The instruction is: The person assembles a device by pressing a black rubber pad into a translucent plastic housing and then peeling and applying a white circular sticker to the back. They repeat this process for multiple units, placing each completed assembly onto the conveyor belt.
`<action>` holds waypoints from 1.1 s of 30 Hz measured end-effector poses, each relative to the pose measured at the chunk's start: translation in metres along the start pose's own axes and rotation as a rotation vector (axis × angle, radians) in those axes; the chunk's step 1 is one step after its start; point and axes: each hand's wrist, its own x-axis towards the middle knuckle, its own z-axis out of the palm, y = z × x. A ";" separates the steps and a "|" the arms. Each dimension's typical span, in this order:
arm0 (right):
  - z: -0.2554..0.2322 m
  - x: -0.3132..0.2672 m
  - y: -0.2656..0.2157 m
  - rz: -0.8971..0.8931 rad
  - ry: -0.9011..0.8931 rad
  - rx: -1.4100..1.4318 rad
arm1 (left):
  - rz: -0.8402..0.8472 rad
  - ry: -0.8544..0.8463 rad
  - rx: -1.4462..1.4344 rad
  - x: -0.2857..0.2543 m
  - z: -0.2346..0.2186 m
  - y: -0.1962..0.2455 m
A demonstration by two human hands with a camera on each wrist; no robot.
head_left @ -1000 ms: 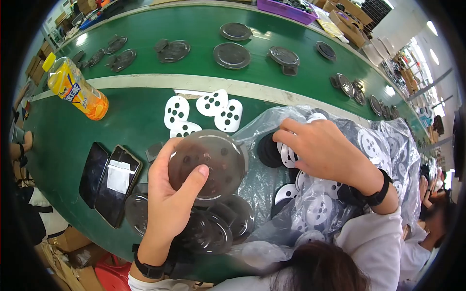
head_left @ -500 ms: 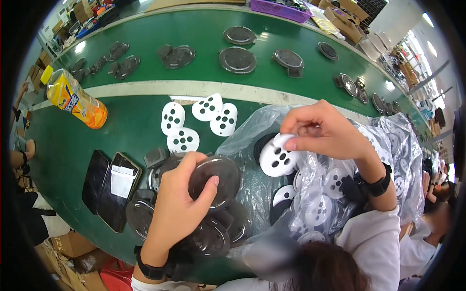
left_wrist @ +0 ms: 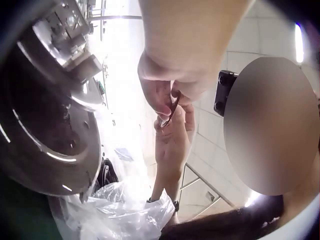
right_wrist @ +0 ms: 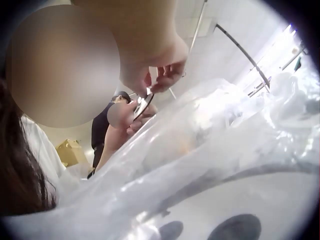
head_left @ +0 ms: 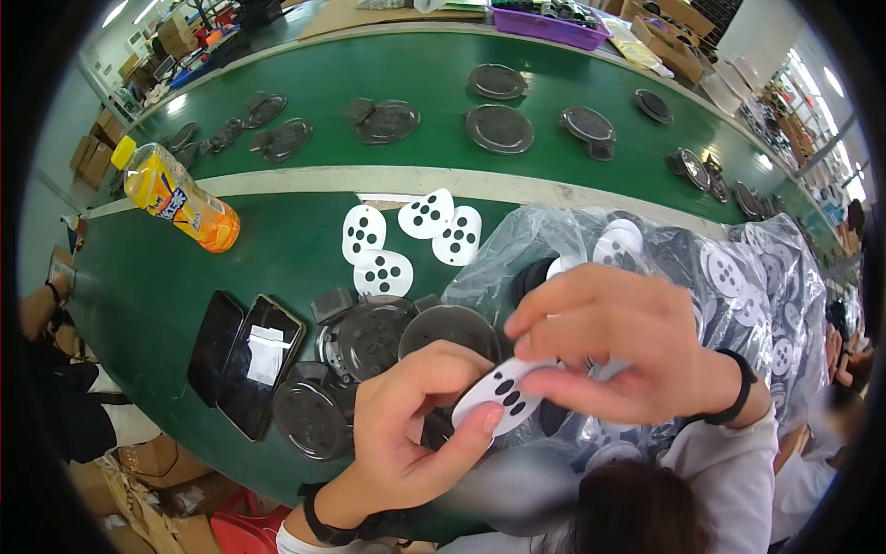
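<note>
Low over the front of the bench, both hands pinch one white oval pad with black spots point(head_left: 506, 395). My left hand point(head_left: 413, 427) has its thumb on the pad's lower left part, while my right hand point(head_left: 628, 337) pinches the upper right edge. The left wrist view has the pad point(left_wrist: 172, 112) nearly edge-on between the fingers; the right wrist view also shows the pad point(right_wrist: 143, 106) thin and tilted. Beside the left hand lies a pile of smoky translucent round covers point(head_left: 374, 337). A clear plastic bag point(head_left: 517, 231) of similar pads lies behind and under the right hand.
Several loose white pads point(head_left: 383, 274) lie at the bench's back edge. Two dark phones point(head_left: 263, 355) and an orange drink bottle point(head_left: 180, 198) stand to the left. Beyond a pale rail point(head_left: 305, 180), more covers point(head_left: 499, 127) sit on the green belt point(head_left: 434, 88).
My left hand set down a round cover on the pile and now pinches the pad. My right hand took the pad from the bag and brought it toward the left hand.
</note>
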 end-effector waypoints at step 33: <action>0.010 0.006 -0.012 -0.484 0.103 -0.493 | 0.149 -0.005 0.576 -0.005 0.006 0.017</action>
